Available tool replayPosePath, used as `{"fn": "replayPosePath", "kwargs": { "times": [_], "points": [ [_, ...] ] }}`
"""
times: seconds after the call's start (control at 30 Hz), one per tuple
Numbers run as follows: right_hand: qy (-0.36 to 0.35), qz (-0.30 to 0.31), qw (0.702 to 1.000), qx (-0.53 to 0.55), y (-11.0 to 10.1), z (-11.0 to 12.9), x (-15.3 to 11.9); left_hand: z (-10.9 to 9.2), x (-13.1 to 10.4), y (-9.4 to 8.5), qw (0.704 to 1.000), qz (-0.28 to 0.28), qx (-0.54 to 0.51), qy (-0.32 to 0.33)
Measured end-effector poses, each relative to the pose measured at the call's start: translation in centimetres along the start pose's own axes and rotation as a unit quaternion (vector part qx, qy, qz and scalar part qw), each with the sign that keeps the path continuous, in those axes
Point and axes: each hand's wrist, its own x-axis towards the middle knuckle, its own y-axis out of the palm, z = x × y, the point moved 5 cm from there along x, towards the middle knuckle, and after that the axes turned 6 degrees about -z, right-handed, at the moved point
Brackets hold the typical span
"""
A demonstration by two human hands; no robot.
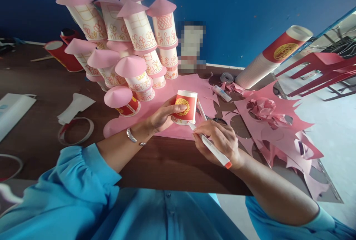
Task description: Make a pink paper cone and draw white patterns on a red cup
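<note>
My left hand (pixel 162 116) is wrapped round a red and white paper cup (pixel 191 105) with a gold emblem, the thumb across its front. Small drawn marks show on the cup's pale lower rim. In my right hand (pixel 219 140) is a white marker (pixel 213 149) with an orange end, its tip at or very near that rim. Just behind the cup, a second white pen (pixel 202 109) rests at a slant; its lower end is hidden by my right hand. Pink paper (pixel 172 130) lies beneath my hands.
Paper-cup towers (pixel 140 34) with pink cone roofs and drawn flowers stand at back left. A tall cup stack (pixel 258 62) leans at right, near cut pink scraps (pixel 267 121), a glue tube (pixel 221 93) and grey tape (pixel 227 77). A tape roll (pixel 90 136) lies left.
</note>
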Motion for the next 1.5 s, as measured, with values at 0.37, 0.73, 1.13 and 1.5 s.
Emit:
{"fn": "replayPosePath", "kwargs": {
  "times": [0.37,0.73,1.13,1.5],
  "points": [
    [0.006,-0.006,1.0,-0.016,-0.18,-0.2,-0.09,0.59,0.02,-0.65,1.0,-0.003,-0.013,-0.009],
    [0.012,-0.006,1.0,-0.002,0.12,0.02,-0.22,0.14,0.11,-0.12,1.0,-0.001,-0.002,0.005],
    [0.023,-0.006,1.0,-0.007,-0.16,-0.2,-0.04,-0.02,0.11,0.04,1.0,0.001,-0.001,0.004],
    [0.026,-0.003,1.0,-0.01,0.04,0.11,-0.11,0.16,0.21,-0.21,1.0,-0.007,-0.004,0.009]
  ]
}}
